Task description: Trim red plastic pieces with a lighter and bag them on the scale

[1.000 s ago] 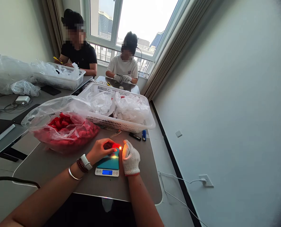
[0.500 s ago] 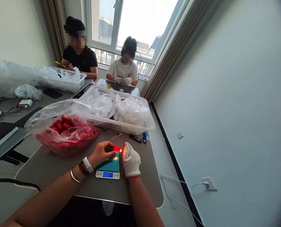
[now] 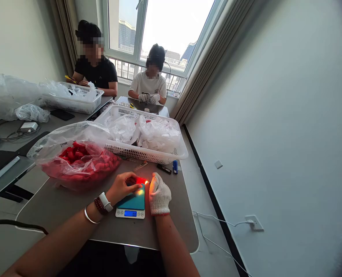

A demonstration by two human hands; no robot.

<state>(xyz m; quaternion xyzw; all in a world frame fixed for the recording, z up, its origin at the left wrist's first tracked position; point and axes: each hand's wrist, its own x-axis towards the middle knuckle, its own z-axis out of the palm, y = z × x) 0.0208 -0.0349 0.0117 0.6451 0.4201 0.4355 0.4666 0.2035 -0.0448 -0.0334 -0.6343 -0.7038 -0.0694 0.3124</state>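
Observation:
My bare left hand (image 3: 127,184), with a watch and bracelets on its wrist, pinches a small glowing red plastic piece (image 3: 140,180) over the digital scale (image 3: 135,202). The scale has a blue-green plate and a lit display. My right hand (image 3: 160,194), in a white knit glove, is closed around a lighter that the glove almost wholly hides. A small flame (image 3: 146,182) burns between the hands, at the edge of the red piece. Left of them lies a clear plastic bag (image 3: 44,148) full of red pieces (image 3: 84,165).
Behind my hands stands a white basket (image 3: 142,154) holding clear bags. A dark stick-like item (image 3: 164,169) and a blue lighter (image 3: 175,167) lie near the table's right edge. Two people sit at the far tables, one wearing white gloves (image 3: 149,98).
The flame looks larger and the red piece glows more brightly. Both my hands stay almost in place; the whole view has shifted slightly.

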